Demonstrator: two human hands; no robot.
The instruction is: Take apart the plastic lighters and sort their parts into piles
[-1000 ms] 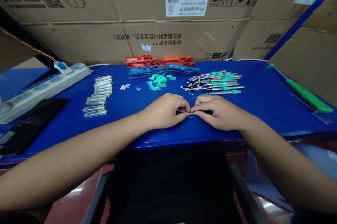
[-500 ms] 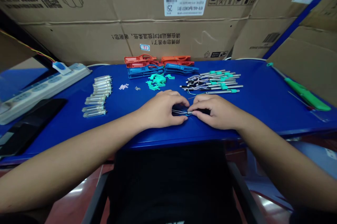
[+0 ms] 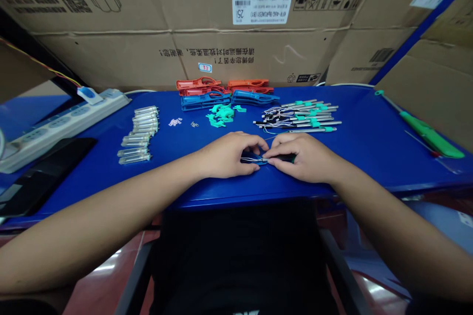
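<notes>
At the blue surface (image 3: 369, 162) | you are pinching | left hand (image 3: 227, 156), right hand (image 3: 306, 158) | both hands closed on small wired blue part (image 3: 254, 160)

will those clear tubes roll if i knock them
Probably: the clear tubes look round and lie loose on the smooth blue table. They seem light, so a small push could scatter them. If glass, which is hard to tell, they may chip.

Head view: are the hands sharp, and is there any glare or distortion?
Head view: the left hand and right hand look fairly sharp, but the wired blue part between them is too small to resolve; wide-angle distortion bows the blue table's front edge; glare streaks the red floor.
</notes>
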